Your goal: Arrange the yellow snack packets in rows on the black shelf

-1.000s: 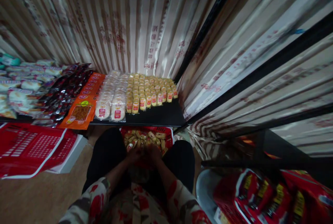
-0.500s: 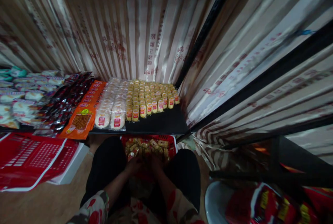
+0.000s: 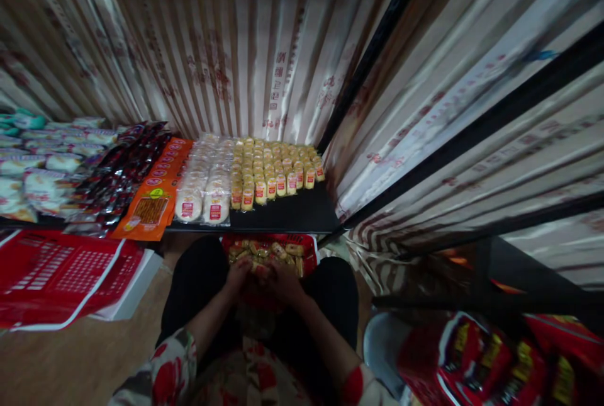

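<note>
A red basket (image 3: 309, 248) full of small yellow snack packets (image 3: 278, 250) sits between my knees, under the edge of a black shelf (image 3: 292, 214). My left hand (image 3: 237, 272) and my right hand (image 3: 282, 280) are close together at the near side of the basket, fingers curled among the packets. What they grip is too dark to make out. On the shelf stand rows of the same yellow packets (image 3: 276, 170), beside round white cakes (image 3: 202, 189).
Orange packs (image 3: 151, 204), dark red packs (image 3: 117, 173) and pale wrapped goods (image 3: 38, 167) fill the shelf's left part. A red perforated crate (image 3: 61, 267) lies at the left on the floor. Red bags (image 3: 495, 349) sit at the lower right. Striped curtains hang behind.
My hands have moved a little forward into the basket. The camera view has shifted slightly.
</note>
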Demonstrator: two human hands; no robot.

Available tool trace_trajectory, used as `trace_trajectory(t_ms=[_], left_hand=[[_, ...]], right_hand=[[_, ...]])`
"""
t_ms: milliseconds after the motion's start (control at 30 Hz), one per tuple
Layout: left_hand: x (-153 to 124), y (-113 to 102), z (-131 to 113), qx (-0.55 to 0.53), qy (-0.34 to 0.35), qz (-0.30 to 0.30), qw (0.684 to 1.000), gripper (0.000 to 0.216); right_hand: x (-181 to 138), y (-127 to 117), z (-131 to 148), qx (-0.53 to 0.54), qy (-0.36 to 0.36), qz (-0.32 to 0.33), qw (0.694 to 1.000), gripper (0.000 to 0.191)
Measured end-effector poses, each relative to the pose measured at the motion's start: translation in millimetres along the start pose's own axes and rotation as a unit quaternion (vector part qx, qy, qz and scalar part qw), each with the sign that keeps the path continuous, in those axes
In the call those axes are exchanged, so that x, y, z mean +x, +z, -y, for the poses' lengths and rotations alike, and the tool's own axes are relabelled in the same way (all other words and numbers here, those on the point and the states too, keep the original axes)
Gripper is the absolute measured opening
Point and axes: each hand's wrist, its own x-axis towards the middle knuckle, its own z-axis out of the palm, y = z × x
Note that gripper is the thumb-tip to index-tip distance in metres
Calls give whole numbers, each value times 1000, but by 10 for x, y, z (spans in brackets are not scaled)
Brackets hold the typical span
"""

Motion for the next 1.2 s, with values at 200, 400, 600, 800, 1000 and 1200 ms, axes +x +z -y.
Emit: trace_trajectory(t_ms=[200,400,600,800,1000,1200], left_hand=[[-287,35,-238,-90,-19,63,994,29],[-482,115,-545,-136,-25,52,989,33],[-475,179,-618,-109,26,16,994,36],[-395,214,-700,-138,92,24,986,44],[-291,216,-866,-52,147,2,988,38],[-282,206,-968,126,279,-83,948,28]], right_hand=[[43,-248,51,95,-29,-91,991,41],[167,-237,135,279,97,-180,938,32],[254,-258,375,405,101,-207,885,30],[377,-253,619,430,43,-200,880,45],[646,-361,697,410,40,-243,878,49],[899,-452,747,370,19,-248,895,48]])
